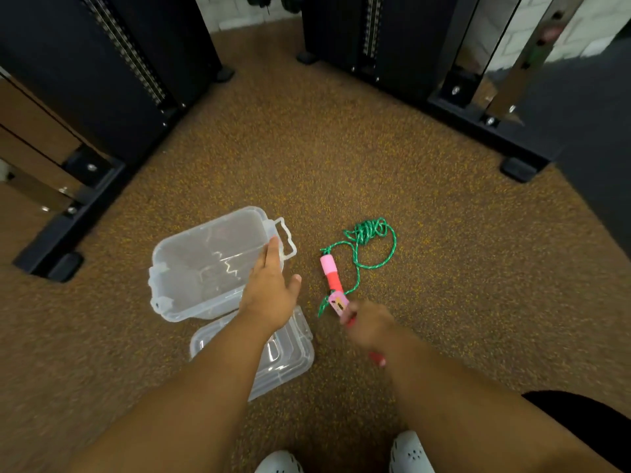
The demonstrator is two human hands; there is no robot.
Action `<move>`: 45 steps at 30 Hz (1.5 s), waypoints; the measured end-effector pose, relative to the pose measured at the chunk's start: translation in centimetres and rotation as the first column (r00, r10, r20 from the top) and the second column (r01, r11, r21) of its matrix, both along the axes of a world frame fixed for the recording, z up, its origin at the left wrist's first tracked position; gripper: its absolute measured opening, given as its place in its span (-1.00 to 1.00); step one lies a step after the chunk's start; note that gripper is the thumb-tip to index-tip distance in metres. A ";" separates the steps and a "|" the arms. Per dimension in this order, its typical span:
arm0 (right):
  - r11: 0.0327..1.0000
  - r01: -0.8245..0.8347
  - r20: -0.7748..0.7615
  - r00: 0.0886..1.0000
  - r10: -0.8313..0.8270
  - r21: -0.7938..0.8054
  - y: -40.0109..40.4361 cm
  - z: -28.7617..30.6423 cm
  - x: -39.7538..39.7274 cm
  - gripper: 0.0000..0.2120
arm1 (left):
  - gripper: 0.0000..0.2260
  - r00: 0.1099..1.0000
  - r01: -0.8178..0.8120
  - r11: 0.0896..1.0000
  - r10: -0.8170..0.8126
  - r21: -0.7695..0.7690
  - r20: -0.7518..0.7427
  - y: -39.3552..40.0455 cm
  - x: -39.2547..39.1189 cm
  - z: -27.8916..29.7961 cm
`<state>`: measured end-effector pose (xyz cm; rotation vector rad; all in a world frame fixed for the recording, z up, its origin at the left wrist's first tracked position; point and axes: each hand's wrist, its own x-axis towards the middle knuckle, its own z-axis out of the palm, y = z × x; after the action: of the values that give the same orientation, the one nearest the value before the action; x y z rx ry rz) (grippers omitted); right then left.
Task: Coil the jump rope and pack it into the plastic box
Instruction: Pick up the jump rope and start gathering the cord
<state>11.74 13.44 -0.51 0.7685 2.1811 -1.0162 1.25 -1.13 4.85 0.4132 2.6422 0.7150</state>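
Jump rope (362, 247) lies on the floor right of the plastic box (205, 264), green cord bunched at its far end. My left hand (271, 288) is spread open, fingers over the box's right rim. My right hand (370, 324), blurred, is closed around a pink-red handle (338, 303), nearer than the box.

Speckled brown rubber floor (324, 158) throughout. Black machine frames (102, 63) stand on it well beyond the hands, left and right. White brick wall (239, 11) behind them. Lighting even.
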 end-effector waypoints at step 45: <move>0.996 -0.016 -0.953 0.292 -0.083 -0.092 -7.2 32.9 8.3 -0.81 | -0.50 0.812 -0.144 0.198 -0.537 0.970 0.230 -6.1 12.6 35.7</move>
<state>20.02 6.26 32.40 0.0343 3.0626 -1.9496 13.83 -7.25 40.59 0.7263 1.1753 2.0310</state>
